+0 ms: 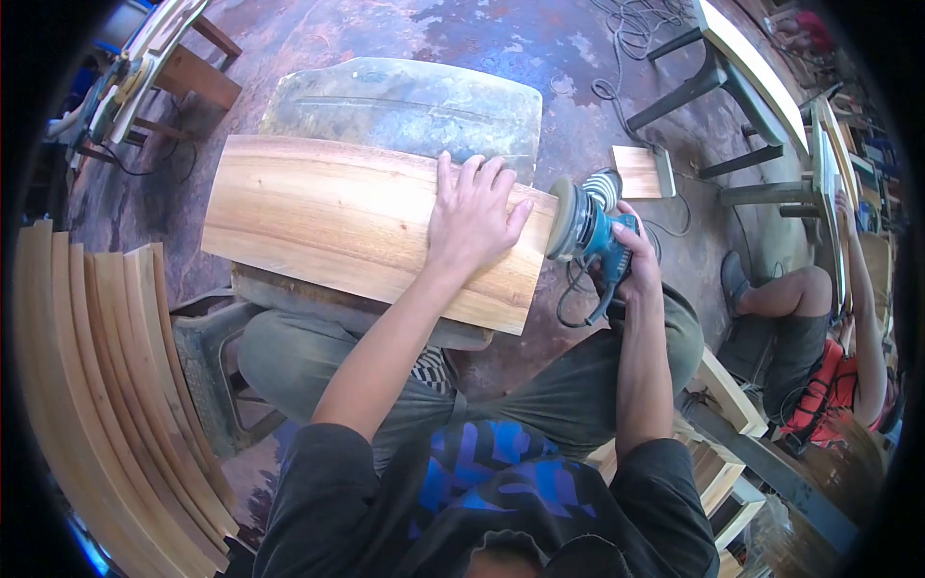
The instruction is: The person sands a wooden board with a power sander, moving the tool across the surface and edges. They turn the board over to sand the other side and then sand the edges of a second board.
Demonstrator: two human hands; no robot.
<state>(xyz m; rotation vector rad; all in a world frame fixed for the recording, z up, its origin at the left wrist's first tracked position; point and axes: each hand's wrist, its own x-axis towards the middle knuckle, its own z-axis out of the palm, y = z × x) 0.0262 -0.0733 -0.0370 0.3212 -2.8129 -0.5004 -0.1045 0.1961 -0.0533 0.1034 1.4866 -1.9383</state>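
A wide, light wooden board (pixel 328 207) lies across a low worn table (pixel 405 106) in front of my knees. My left hand (pixel 474 217) rests flat on the board near its right end, fingers apart. My right hand (pixel 636 252) is wrapped round a teal power sander (pixel 607 246). The sander is turned on its side, its round pad (pixel 564 220) against or very close to the board's right end edge. A dark cord hangs in a loop below the tool.
Curved wooden boards (pixel 125 385) stand stacked at the left. A small wooden piece (pixel 638 171) and coiled cords (pixel 631 34) lie on the floor. Another person (pixel 833 385) sits at the right beside a panel. Benches (pixel 742 87) stand at the upper right.
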